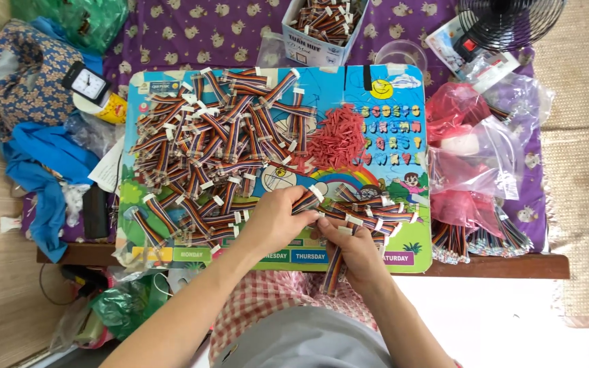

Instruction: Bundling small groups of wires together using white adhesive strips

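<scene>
My left hand grips a short rainbow ribbon cable with a white connector at its end, held just above the colourful children's board. My right hand holds another rainbow ribbon cable that hangs down past the board's front edge. The two hands meet at the front middle of the board. A big heap of the same cables covers the board's left half. A smaller group of cables lies right of my hands. A pile of small red pieces sits in the board's middle.
A white box of cables stands at the back. Clear and pink plastic bags with more cables lie right. A black fan is back right. A small clock, blue cloth and green bags lie left.
</scene>
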